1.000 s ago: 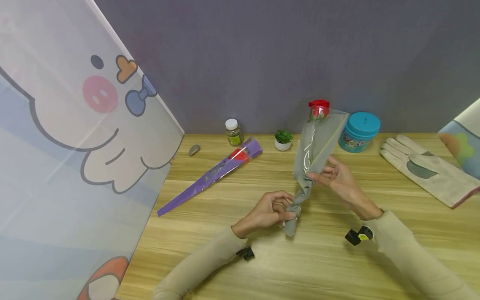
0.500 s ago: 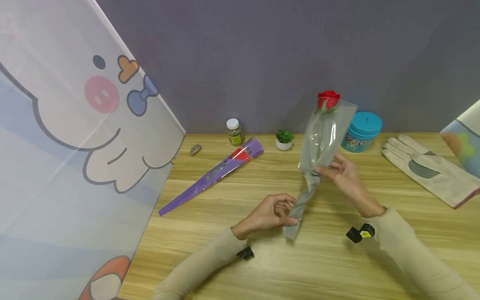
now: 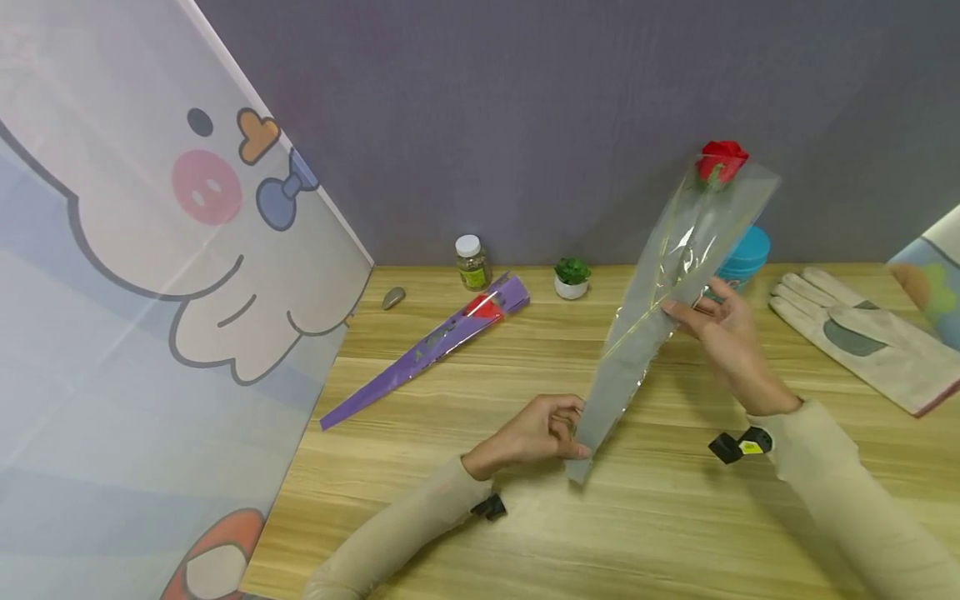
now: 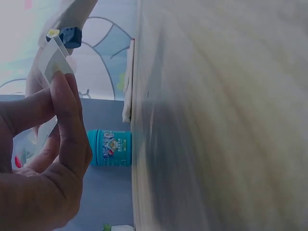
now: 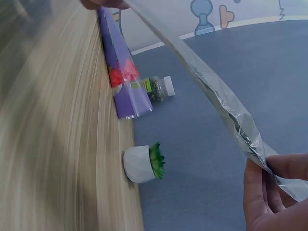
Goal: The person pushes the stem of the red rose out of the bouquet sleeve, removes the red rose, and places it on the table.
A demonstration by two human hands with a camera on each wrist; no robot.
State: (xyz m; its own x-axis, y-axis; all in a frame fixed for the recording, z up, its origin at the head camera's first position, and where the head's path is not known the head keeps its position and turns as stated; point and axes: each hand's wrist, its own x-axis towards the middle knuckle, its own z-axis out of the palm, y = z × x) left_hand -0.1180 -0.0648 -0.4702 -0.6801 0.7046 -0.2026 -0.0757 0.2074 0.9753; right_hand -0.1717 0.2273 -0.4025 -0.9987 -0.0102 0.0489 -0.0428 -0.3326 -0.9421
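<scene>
A red rose stands in a long grey clear-fronted flower sleeve, held slantwise over the table with the bloom at the upper right. My left hand pinches the narrow lower end between thumb and fingers. Higher up, my right hand pinches the sleeve's right edge, its thumb on the front. The sleeve now looks smooth along its length in the head view; the right wrist view shows its crinkled edge running down to the right fingers. Seen from the left wrist, the sleeve's tip pokes out past the fingertips.
A second rose in a purple sleeve lies at the left. Along the back stand a grey stone, a white-capped jar, a small potted plant and a blue tub, partly hidden. Work gloves lie at the right.
The twisted, crumpled grey sleeve has straightened out. My right hand has moved up and to the right with the bloom, while the left hand has stayed nearly in place at the lower end.
</scene>
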